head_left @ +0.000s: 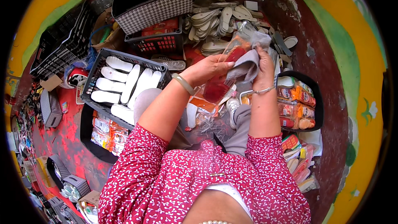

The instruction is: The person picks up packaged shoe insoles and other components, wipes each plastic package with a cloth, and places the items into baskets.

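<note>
My left hand (209, 69) is closed on a clear plastic packet, and a dark red insole (217, 90) shows through it below the fingers. Orange print and clear film of the packet (238, 42) stick up beyond my fingertips. Beside it, my right hand (265, 69) grips a soft grey cloth-like piece (244, 67), folded over and pressed near the packet. Whether the grey piece is partly inside the packet I cannot tell. Both hands are raised over my lap, close together.
White insoles fill a black crate (108, 54) at left. Packaged insoles lie in dark bins at right (317, 112) and lower left (85, 130). A heap of loose insoles (226, 18) lies against the far wall, near a houndstooth box (153, 13) on another crate.
</note>
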A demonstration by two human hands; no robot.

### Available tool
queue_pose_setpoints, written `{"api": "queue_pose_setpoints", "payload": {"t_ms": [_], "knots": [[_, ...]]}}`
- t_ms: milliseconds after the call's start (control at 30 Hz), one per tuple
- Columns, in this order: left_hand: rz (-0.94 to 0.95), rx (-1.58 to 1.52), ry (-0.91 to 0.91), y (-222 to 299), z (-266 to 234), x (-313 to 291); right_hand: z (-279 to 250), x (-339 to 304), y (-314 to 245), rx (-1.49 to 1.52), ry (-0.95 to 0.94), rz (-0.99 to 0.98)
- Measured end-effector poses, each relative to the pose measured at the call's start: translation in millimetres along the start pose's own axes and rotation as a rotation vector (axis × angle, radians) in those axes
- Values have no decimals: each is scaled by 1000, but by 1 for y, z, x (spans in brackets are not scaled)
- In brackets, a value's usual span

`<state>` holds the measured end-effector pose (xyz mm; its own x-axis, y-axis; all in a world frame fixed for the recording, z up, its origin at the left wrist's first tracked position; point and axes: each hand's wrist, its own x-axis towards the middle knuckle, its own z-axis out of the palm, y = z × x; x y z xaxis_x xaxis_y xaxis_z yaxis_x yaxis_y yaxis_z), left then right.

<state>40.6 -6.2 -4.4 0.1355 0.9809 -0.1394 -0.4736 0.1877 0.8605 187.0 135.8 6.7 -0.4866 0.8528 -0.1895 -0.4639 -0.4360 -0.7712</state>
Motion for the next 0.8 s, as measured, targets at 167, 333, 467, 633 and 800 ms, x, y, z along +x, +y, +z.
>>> {"api": "queue_pose_setpoints", "payload": {"t_ms": [167,333,467,633,800], "knots": [[74,-372,46,-7,-10,3,-26,11,-45,58,62,-376],[82,-406,103,-11,-14,11,21,-12,-5,-391,-204,-549],[112,-530,242,-13,-14,21,27,-11,58,-1257,-448,-742],[280,-666,245,-7,-44,6,40,-23,65,-1300,-705,-754],[383,-735,450,11,-66,-1,45,-45,64,-1402,-861,-735]]}}
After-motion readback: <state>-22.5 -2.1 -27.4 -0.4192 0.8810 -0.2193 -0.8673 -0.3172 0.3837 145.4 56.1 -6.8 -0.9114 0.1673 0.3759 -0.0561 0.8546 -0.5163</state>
